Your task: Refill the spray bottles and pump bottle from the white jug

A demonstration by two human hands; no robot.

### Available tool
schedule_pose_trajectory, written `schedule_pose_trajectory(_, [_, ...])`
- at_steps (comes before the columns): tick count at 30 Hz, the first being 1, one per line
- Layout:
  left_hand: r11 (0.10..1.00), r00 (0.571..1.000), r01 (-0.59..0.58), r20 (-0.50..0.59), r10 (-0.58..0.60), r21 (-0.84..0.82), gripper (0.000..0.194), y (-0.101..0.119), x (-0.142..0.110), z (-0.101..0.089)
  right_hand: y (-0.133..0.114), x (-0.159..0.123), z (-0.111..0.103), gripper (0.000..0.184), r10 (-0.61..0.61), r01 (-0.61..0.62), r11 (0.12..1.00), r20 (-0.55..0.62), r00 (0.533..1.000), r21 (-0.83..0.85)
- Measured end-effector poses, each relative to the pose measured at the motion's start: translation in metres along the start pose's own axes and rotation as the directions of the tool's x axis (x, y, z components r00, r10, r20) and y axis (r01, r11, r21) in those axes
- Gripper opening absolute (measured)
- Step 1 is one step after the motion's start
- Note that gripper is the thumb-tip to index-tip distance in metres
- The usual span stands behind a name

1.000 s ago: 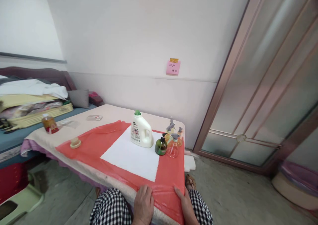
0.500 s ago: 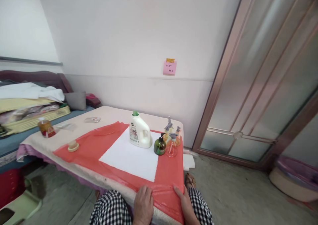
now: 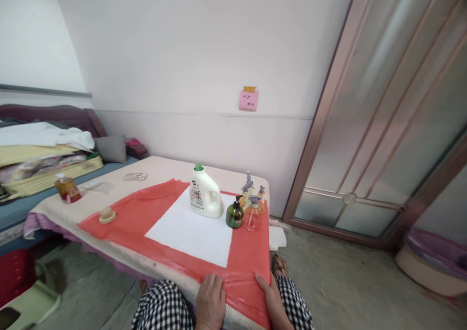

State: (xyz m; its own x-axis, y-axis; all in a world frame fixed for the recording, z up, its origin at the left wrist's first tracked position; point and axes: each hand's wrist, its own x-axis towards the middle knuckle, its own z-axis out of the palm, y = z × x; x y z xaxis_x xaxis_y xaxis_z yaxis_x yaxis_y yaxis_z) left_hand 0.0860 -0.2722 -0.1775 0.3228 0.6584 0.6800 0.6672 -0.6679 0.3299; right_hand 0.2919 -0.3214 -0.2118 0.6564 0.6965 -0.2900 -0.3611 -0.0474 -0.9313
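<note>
Low table, beige cover, red plastic sheet, small jar

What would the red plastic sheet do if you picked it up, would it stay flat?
Probably not. The red plastic sheet looks thin and glossy, and it wrinkles where the left hand and right hand press its near edge, so it would likely flop and crumple. It droops over the table edge, suggesting no stiffness. The white jug standing on it might tip.

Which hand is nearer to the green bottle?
Right. The right hand lies below the green bottle, slightly right of it; the left hand rests further left on the red sheet.
</note>
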Motion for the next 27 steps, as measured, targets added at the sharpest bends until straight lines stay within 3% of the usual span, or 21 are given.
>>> schedule_pose_trajectory(9, [1.0, 1.0, 0.0, -0.007, -0.001, -0.014, 0.023, 0.0005, 0.0012, -0.0011, -0.0024, -0.0013, 0.0002, 0.071, -0.01, 0.01, 1.0, -0.007, 1.0, 0.006])
schedule_pose_trajectory(27, [0.999, 1.0, -0.027, -0.015, 0.027, 0.016, 0.023, -0.0004, 0.0008, -0.0001, -0.0083, -0.0064, 0.0025, 0.078, -0.002, 0.002, 1.0, -0.005, 1.0, 0.011])
